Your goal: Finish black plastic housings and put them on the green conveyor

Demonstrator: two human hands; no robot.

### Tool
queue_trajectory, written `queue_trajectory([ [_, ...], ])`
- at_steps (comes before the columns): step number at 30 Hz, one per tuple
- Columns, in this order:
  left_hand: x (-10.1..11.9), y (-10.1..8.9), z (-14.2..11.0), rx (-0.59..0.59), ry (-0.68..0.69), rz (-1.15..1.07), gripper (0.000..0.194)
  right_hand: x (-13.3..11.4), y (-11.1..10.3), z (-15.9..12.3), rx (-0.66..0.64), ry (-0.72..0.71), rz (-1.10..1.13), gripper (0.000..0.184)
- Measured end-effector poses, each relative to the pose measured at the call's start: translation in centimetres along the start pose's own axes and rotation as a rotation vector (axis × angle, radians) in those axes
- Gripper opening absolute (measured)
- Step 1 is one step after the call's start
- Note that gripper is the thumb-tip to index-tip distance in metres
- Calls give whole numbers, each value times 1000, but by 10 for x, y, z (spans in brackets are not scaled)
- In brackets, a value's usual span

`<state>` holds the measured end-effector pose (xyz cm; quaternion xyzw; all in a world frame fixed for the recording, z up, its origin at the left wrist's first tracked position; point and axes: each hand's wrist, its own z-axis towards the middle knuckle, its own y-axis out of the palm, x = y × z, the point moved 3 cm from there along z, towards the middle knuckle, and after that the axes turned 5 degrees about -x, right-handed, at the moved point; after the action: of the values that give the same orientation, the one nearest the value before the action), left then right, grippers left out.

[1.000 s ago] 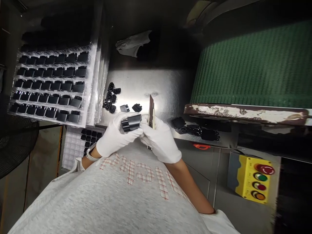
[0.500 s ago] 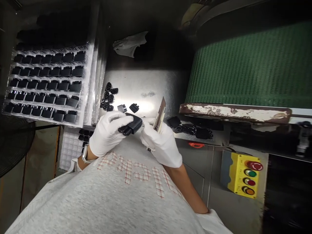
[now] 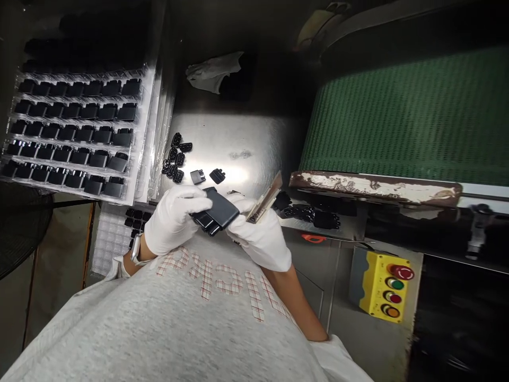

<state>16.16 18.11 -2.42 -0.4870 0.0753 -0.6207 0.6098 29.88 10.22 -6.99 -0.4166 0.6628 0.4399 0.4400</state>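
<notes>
In my white-gloved left hand (image 3: 175, 217), a black plastic housing (image 3: 222, 206) is pinched by its left end. Its flat side faces up and its slotted end points toward my body. My right hand (image 3: 260, 239), also gloved, is closed round what looks like a utility knife (image 3: 268, 195), whose flat blade slants up and away to the right. The fingers of that hand also reach the housing's right end; their exact contact is hidden. Just beyond, a grey-lit connector piece (image 3: 197, 176) and a black connector piece (image 3: 217, 175) lie on the metal table (image 3: 238, 132).
Several small black parts (image 3: 173, 156) cluster at the table's left. Stacked clear trays (image 3: 79, 124) hold rows of black housings. More black parts (image 3: 306, 212) lie right, under a green conveyor belt (image 3: 397, 116). A yellow button box (image 3: 384, 286) stands lower right; a white glove (image 3: 214, 71) lies at the back.
The housing has turned in my hands, so its broad flat face now shows more. The knife has tilted further to the right. The view has shifted slightly.
</notes>
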Motion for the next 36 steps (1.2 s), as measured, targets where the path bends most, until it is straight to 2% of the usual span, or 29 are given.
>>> queue_trajectory([
  [2, -1, 0, -3, 36, -25, -15, 27, 0, -2, 1, -17, -130, -46, 14],
  [4, -3, 2, -8, 47, -57, -81, 39, 0, -4, 1, -33, -229, -64, 14],
  [8, -6, 12, -14, -3, -179, -402, 83, -4, -8, 2, -84, -301, -75, 14],
  [10, -5, 16, -14, -46, -211, -508, 93, -7, -9, 2, -110, -303, -123, 16],
  [14, 2, 17, -9, -66, -200, -465, 77, -13, -8, 2, -141, -276, -173, 17],
  [17, 2, 17, -8, -73, -217, -374, 76, -14, -8, 4, -91, -152, -166, 15],
  [20, 0, 16, -8, -88, -207, -189, 81, -15, -7, 4, -49, -33, -226, 18],
  [24, -1, 17, -9, -125, -110, 10, 64, -20, -1, 7, -1, 141, -323, 28],
  [27, -1, 21, -8, -164, -49, 73, 55, -21, 8, 12, -26, 236, -261, 28],
  [32, 1, 21, -5, -162, -68, 45, 64, -13, 7, 17, 70, 223, -191, 40],
  [36, -1, 18, -4, -212, -127, -86, 62, -5, -1, 18, 25, 204, -187, 34],
])
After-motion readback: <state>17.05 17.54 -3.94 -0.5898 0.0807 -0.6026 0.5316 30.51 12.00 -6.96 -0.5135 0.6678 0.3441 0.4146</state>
